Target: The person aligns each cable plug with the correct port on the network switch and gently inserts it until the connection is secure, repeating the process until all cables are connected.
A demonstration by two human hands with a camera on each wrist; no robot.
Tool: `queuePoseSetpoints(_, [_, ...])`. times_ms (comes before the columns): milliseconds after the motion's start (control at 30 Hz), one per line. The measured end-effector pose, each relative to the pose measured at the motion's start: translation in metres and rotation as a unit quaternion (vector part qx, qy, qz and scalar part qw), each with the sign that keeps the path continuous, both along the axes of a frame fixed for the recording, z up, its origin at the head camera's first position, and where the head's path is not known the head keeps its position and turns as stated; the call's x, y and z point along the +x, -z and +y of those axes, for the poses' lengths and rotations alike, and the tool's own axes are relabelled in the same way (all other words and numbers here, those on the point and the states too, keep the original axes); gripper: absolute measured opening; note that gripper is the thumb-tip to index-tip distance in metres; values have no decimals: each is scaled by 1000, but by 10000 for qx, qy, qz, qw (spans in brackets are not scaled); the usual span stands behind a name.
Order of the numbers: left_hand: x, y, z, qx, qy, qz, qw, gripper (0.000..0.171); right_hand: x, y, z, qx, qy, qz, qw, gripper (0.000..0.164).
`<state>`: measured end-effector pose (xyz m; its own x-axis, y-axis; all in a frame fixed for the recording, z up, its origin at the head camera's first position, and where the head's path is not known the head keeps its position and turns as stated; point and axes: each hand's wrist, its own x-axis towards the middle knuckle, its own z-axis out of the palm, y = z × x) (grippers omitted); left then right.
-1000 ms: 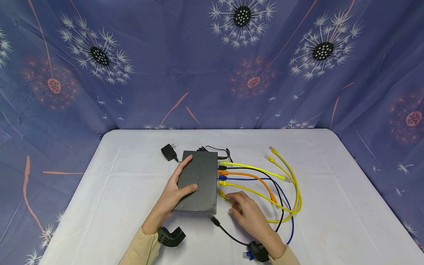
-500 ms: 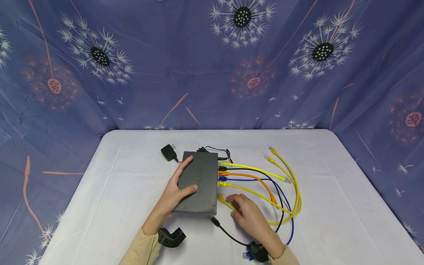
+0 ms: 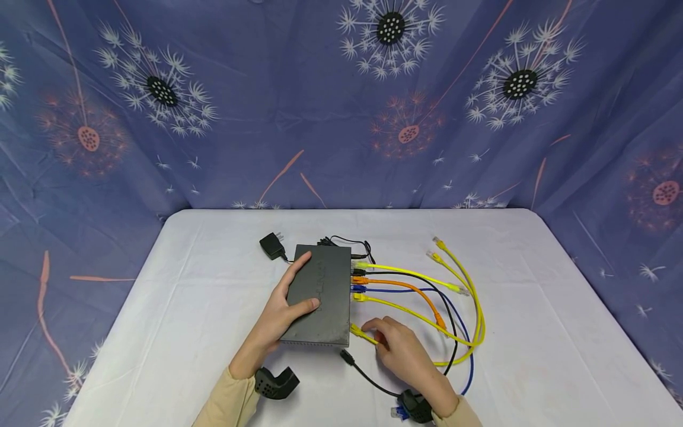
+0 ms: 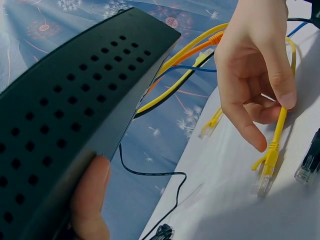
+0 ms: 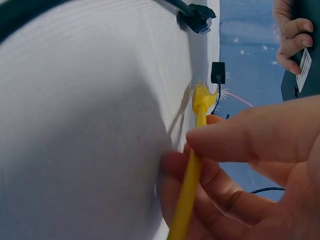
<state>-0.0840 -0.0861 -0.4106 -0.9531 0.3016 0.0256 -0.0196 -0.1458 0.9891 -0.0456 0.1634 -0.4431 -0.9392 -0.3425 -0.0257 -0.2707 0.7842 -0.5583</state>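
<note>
My left hand (image 3: 283,311) grips a dark network switch (image 3: 333,302), its thumb across the top face. In the left wrist view the perforated side of the switch (image 4: 75,100) appears lifted off the table. Several network cables, including an orange cable (image 3: 397,281) and a blue cable (image 3: 395,290), run from its right side. Right of the switch, my right hand (image 3: 402,347) pinches a yellow network cable (image 5: 187,195) between thumb and fingers. The cable's clear-tipped plug (image 4: 269,162) points away from the hand, apart from the switch in the left wrist view.
A black power adapter (image 3: 273,245) lies behind the switch, its cord running behind. Near the front lie a black cable plug (image 3: 347,356) and a blue plug (image 3: 399,411). Loose yellow plugs (image 3: 436,255) lie at the back right. A patterned curtain (image 3: 320,118) hangs behind the table.
My right hand and the yellow plug have shifted slightly nearer to me along the side of the switch. My left hand and the switch have hardly moved.
</note>
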Motion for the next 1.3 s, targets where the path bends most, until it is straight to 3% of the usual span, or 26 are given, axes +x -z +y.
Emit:
queuePoseSetpoints(233, [0,0,0,37,-22,-96,9999,81,2,-1,-1,-86,-44,-6,10000,36])
queuePoseSetpoints(667, [-2,0,0,9,-78,-169,9998,81,5,-5,1,-134,-176,470,9986,23])
queuePoseSetpoints(900, [-2,1,0,19,-73,-165,9998,81,7,-9,1,-477,-129,475,9976,23])
queuePoseSetpoints(1167, [-1,2,-2,70,-52,-215,9997,81,11,-13,1,-743,-33,1325,9884,22])
queuePoseSetpoints(1300, [-1,2,-2,68,-38,-177,9998,81,11,-13,1,-807,39,1525,9850,20])
